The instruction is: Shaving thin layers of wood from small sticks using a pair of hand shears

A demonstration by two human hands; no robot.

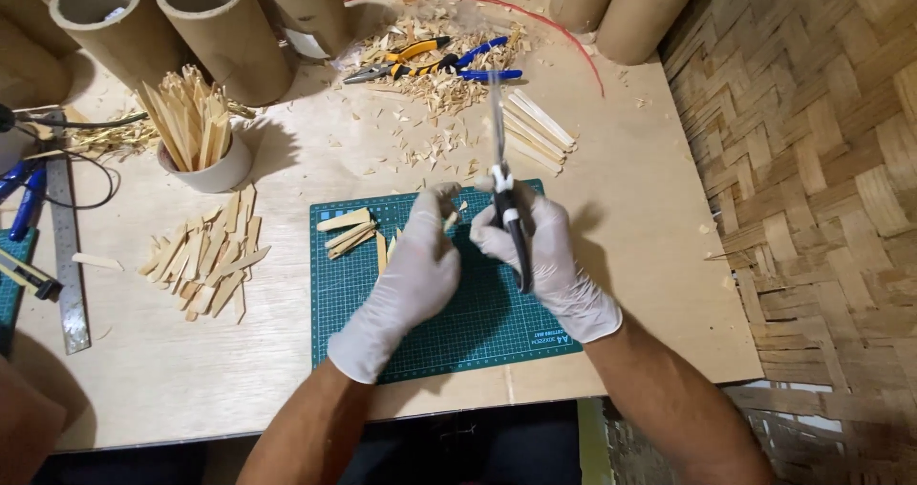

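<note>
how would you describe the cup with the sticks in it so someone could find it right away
Start at the big cardboard tubes along the far edge of the wooden table. Just in front of them, left of the green cutting mat, stands a small white cup. Unlike the flat pile of sticks lying nearer, its pale wooden sticks stand upright, fanned out.

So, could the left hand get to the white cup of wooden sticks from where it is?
Probably yes: the left hand holds only a small wood piece, and bare tabletop lies between it and the white cup.
</note>
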